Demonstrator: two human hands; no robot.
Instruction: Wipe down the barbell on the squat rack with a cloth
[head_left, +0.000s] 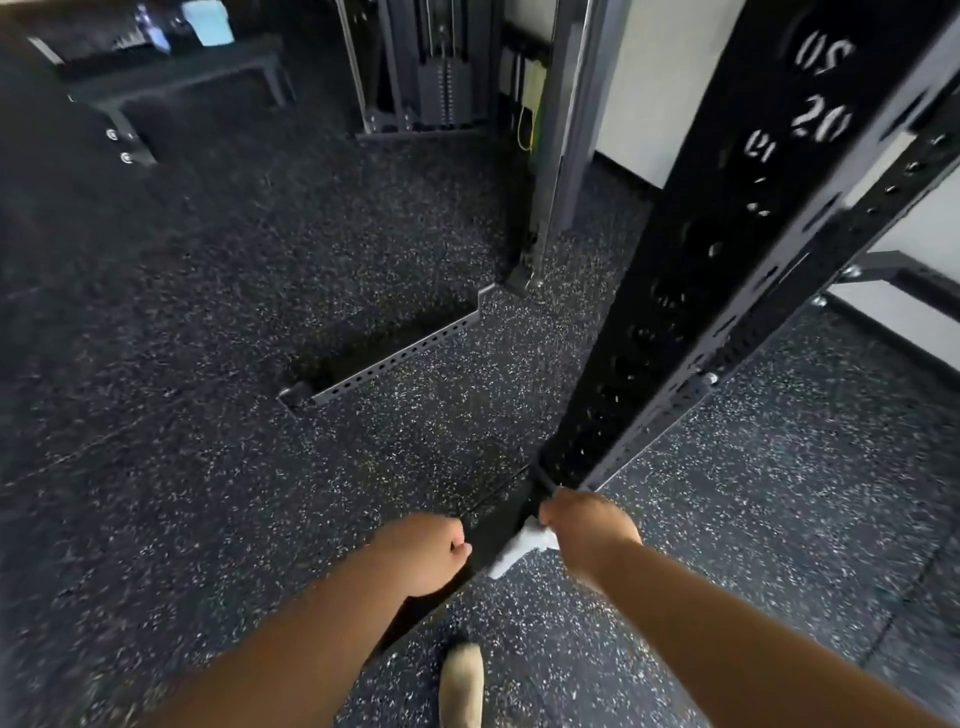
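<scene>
My right hand (587, 530) is closed on a crumpled white cloth (519, 548), which hangs from under the fist. It is held right at the foot of the black rack upright (701, 260), a perforated post with white numbers. My left hand (426, 556) is curled into a fist just to the left of the cloth. Between the two hands a dark strip (488, 530) runs diagonally from the upright's base toward me. I cannot tell whether it is the barbell or the rack's floor beam. The view is motion-blurred.
Speckled black rubber flooring (260, 467) fills the view. A grey perforated steel rail (389, 358) lies on it ahead. Farther back are a cable machine's weight stack (441, 67) and a dark bench (171, 73). A tan shoe (461, 686) shows below my arms.
</scene>
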